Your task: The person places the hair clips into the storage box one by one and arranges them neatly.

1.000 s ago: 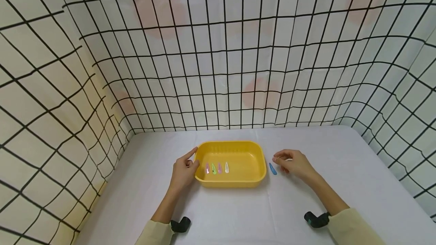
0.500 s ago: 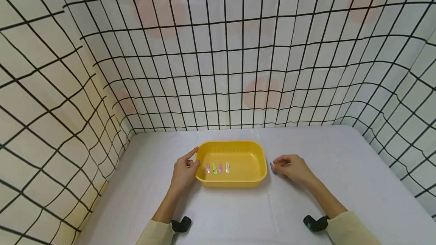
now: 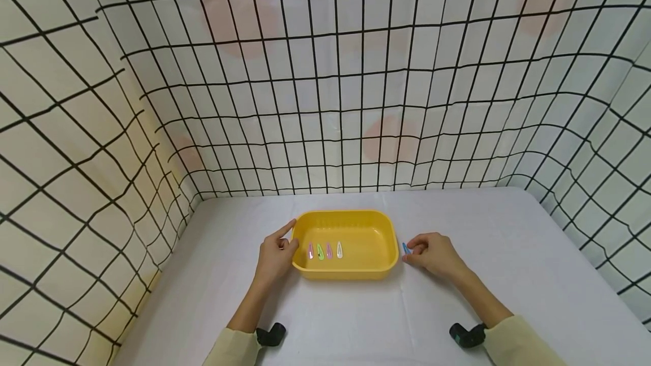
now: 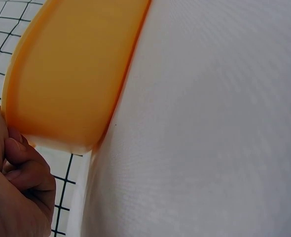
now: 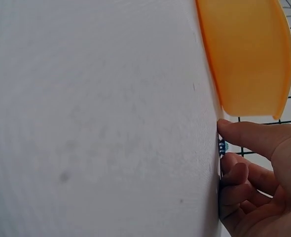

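Note:
My left hand (image 3: 274, 256) holds the left end of a yellow plastic tray (image 3: 346, 274), index finger reaching along its outer side and thumb at the rim. In the left wrist view the other fingers (image 4: 29, 173) are curled beside the tray's end wall. In a row on the tray floor lie a pink hair clip (image 3: 311, 251), a green one, a purple one and a white one. Just right of the tray, my right hand (image 3: 436, 254) has thumb and fingertips around a blue hair clip (image 3: 406, 248) at the tabletop, partly covered by the fingers.
A white cloth (image 3: 356, 321) covers the table. White walls with a black grid (image 3: 325, 129) stand behind and at both sides. A black camera mount (image 3: 271, 335) is worn on each wrist, by the pale sleeves.
My right hand has come down onto the blue hair clip, its thumb and fingers closing around it. The left hand and the tray have hardly moved.

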A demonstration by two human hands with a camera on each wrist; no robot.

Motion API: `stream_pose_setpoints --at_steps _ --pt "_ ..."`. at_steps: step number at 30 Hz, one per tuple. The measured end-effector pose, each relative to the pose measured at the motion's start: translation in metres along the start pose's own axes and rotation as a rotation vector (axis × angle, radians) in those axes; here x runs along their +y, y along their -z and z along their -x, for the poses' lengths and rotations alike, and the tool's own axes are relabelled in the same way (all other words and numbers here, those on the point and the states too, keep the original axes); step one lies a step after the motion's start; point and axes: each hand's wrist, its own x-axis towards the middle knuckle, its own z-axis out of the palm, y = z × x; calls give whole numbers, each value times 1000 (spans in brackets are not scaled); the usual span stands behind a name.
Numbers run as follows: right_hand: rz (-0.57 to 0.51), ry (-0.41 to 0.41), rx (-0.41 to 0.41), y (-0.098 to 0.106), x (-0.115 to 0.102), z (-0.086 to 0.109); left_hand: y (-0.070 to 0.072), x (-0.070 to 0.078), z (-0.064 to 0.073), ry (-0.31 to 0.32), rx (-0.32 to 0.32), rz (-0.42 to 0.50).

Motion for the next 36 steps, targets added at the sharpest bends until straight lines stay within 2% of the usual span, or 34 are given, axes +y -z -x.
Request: stream_pose_setpoints --at_steps 15,21,29,36 --pt "54 18 27 -1 -3 2 1 3 2 -12 0 -3" --pt "69 17 65 -2 -1 2 1 1 1 -27 2 -2" --pt "35 7 84 1 1 0 1 0 1 -23 4 5" --pt "-27 -12 58 3 4 -2 0 1 1 -20 4 2"
